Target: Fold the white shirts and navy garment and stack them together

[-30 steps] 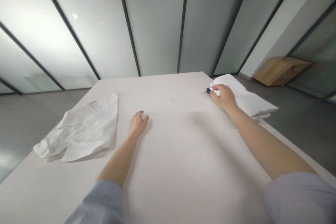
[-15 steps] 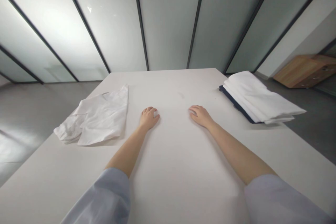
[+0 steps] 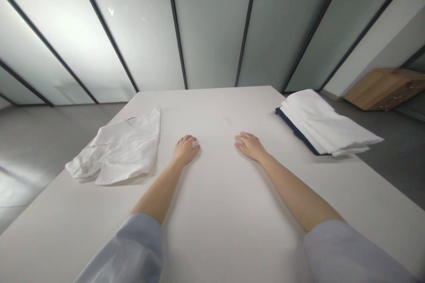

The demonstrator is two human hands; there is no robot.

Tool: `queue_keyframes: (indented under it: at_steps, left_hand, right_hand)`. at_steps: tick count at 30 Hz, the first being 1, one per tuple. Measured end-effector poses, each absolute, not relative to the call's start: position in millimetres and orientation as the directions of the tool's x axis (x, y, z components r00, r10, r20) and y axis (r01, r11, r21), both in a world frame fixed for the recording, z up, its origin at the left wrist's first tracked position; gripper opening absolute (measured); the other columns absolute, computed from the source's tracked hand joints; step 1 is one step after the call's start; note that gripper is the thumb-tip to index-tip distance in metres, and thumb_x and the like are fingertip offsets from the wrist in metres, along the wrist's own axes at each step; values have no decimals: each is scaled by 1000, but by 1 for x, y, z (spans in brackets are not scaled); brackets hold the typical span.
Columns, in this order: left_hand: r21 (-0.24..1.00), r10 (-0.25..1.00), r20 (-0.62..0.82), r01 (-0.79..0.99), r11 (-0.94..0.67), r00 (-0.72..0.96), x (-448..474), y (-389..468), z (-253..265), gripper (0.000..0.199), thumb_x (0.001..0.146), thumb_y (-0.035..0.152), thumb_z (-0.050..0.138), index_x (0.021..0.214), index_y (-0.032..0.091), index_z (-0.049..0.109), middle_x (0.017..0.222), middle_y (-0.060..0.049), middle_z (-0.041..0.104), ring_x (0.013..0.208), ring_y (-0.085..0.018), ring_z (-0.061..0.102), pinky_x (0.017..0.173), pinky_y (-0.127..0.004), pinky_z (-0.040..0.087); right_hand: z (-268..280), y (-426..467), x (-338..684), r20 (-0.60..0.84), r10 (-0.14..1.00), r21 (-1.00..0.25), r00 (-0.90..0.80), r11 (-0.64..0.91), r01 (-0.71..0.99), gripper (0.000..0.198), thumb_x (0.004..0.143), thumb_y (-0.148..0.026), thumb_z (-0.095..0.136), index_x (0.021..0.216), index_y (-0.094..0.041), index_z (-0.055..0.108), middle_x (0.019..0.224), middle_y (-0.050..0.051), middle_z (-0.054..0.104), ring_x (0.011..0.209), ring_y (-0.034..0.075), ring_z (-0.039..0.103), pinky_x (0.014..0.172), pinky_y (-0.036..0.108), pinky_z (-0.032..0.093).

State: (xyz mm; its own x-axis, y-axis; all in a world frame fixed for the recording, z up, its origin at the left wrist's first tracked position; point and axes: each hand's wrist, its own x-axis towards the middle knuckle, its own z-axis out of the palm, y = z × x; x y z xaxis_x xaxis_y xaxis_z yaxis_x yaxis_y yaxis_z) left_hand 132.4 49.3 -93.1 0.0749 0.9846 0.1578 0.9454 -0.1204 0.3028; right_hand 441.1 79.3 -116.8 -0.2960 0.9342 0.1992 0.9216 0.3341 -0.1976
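Both of my hands rest on a white table [image 3: 215, 212], apart from each other and holding nothing. My left hand [image 3: 187, 149] is open, its fingers slightly curled and the thumb out to the side. To its left lies a white garment [image 3: 129, 148], loosely laid with some wrinkles and a bunched part at the table's left edge. My right hand [image 3: 250, 146] is open too, thumb and fingers apart on the tabletop. Farther right is a stack of folded white cloth [image 3: 327, 121] on top of a dark navy cloth [image 3: 300, 136].
Frosted glass panels [image 3: 209, 26] with dark frames stand beyond the table's far edge. A wooden cabinet [image 3: 381, 88] is on the floor at the right. The folded stack reaches over the table's right edge. Grey floor [image 3: 49, 128] shows on the left.
The whole view has shifted very slightly to the left. My right hand's fingers look a little more spread; the cloths lie as before.
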Motion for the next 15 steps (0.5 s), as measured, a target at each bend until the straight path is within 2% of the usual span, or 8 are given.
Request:
queue_keyframes:
  at_steps: [12, 15]
  left_hand:
    - [291, 986, 128, 946, -142, 108, 118, 57, -90, 42, 86, 35, 53, 125, 20, 59, 136, -11, 54, 123, -27, 52, 104, -39, 40]
    - [226, 981, 184, 969, -97, 56, 93, 62, -80, 45, 86, 35, 52, 128, 22, 57, 141, -10, 50, 128, -26, 48, 108, -40, 35]
  right_hand:
    - [-111, 79, 438, 207, 943, -237, -260, 307, 922, 40, 90, -39, 51, 125, -23, 65, 139, 11, 54, 128, 29, 48, 103, 44, 38]
    - [-111, 79, 437, 201, 946, -241, -256, 301, 923, 41, 90, -39, 51, 125, -22, 64, 140, 11, 54, 128, 29, 47, 103, 44, 38]
